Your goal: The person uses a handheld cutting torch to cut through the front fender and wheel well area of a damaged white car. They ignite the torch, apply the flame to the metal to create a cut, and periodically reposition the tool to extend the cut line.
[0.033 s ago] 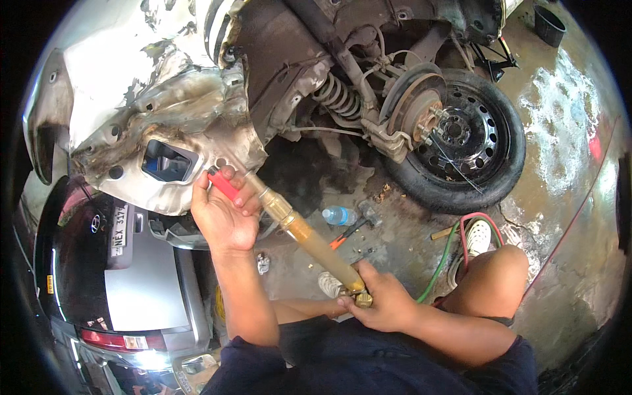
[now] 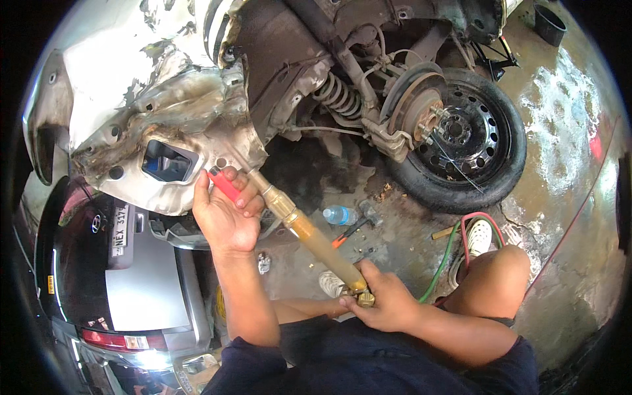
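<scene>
Head view: the left hand (image 2: 227, 220) is partly curled, palm up, with a red lighter (image 2: 224, 185) held in its fingers, near the bare metal car panel (image 2: 141, 189). The right hand (image 2: 387, 301) is closed around the near end of a brass torch (image 2: 316, 242), which slants far and left toward the panel. Farther right are a bottle (image 2: 338, 215), a hammer (image 2: 370, 213) and a wheel (image 2: 455, 131).

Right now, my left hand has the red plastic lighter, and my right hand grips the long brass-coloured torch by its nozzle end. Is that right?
No, wrong end: in the head view, your right hand grips the long brass-coloured torch at its rear, by the brass valve knob. Your left hand does have the red plastic lighter.
</scene>
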{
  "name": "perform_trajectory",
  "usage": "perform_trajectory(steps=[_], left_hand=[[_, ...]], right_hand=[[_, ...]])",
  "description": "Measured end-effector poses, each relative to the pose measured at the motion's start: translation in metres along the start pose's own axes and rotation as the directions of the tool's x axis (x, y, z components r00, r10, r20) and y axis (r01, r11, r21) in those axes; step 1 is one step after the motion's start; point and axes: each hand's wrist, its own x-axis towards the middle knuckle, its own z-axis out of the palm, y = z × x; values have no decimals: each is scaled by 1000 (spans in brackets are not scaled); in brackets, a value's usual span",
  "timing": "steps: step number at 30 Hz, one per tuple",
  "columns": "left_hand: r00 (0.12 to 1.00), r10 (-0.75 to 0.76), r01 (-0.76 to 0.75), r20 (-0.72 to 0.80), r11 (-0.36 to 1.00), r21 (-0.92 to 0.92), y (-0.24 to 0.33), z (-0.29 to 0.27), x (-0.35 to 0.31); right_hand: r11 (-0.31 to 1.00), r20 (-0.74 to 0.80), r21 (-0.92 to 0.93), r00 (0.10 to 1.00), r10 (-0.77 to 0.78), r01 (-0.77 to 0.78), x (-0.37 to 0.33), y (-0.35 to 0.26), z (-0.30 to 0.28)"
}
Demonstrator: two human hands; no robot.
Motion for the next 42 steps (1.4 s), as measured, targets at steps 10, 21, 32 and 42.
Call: perform_trajectory(steps=[10,21,32,42], left_hand=[[998,5,-6,58,1000,18,6,5,31],[998,-48,49,45,998,-35,2,-12,23],[995,56,-55,81,998,-8,1,-8,25],[968,-188,136,169,951,277,-54,-20,-38]], right_hand=[[995,32,68,997,-77,74,3,5,-3],[1000,-14,13,1000,9,-8,9,3,-6],[1000,4,-5,1000,-27,27,11,4,5],[992,-6,97,996,86,-84,15,1,-1]])
